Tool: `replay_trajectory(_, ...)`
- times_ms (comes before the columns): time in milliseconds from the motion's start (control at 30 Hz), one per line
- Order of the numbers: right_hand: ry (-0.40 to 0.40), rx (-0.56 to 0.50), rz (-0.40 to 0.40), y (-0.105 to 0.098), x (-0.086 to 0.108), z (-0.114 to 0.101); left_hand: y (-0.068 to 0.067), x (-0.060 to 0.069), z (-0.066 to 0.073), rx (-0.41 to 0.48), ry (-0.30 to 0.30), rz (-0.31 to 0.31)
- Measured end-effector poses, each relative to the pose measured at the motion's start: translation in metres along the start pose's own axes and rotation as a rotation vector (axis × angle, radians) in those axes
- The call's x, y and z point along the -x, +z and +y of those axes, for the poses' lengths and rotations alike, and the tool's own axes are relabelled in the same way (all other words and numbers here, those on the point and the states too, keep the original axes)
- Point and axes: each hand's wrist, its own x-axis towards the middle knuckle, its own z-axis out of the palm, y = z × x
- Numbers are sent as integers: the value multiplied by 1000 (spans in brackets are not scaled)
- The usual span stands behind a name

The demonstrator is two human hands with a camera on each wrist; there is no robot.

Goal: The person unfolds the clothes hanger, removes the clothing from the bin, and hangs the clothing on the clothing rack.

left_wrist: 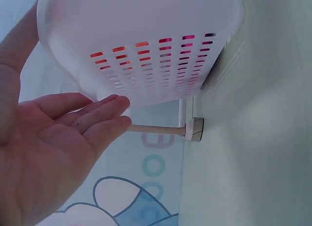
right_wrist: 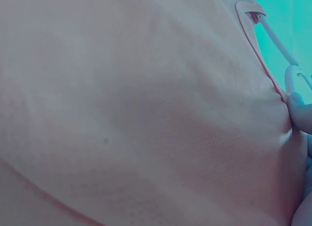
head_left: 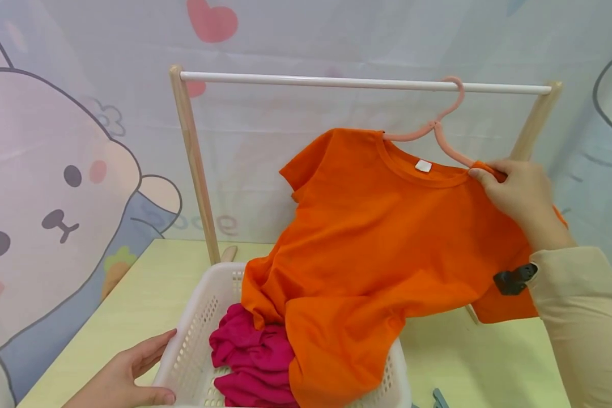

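An orange T-shirt (head_left: 377,226) hangs on a pink hanger (head_left: 451,148) hooked over the white rod (head_left: 311,81); its lower part lies in the white basket (head_left: 170,354). My right hand (head_left: 522,192) pinches the shirt's shoulder over the hanger's right arm. In the right wrist view the shirt cloth (right_wrist: 146,113) fills most of the picture, with fingertips (right_wrist: 300,111) at the neckline edge. My left hand (head_left: 127,374) rests on the basket's left rim, thumb on the near side; in the left wrist view the hand (left_wrist: 58,133) lies against the basket (left_wrist: 146,21), fingers fairly straight.
Crumpled magenta cloth (head_left: 255,357) lies in the basket, beside the orange cloth. The rod's wooden posts (head_left: 196,164) stand on the pale yellow table (head_left: 148,283). A grey-blue object (head_left: 440,398) lies at the front edge of the view. A printed curtain (head_left: 296,34) hangs behind.
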Motion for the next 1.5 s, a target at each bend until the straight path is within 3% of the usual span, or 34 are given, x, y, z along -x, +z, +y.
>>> replay_trajectory(133, 0, -10, 17, 1, 2, 7, -1, 1, 0, 68, -21, -41)
replay_trajectory(367, 7, 5, 75, 1, 5, 18, -2, 2, -4, 128, 20, -63)
replay_trajectory(500, 35, 12, 85, 1, 7, 25, -1, 2, -2, 101, 24, -56)
replay_trajectory(733, 107, 61, 72, -4, 12, 38, -2, 3, 3, 92, -38, -71)
replay_trajectory(900, 167, 95, 80, -7, 14, 44, -2, 5, 5, 82, -23, -73)
replay_trajectory(1500, 176, 161, 104, -15, 11, 70, 0, -1, 7, 152, -61, -89)
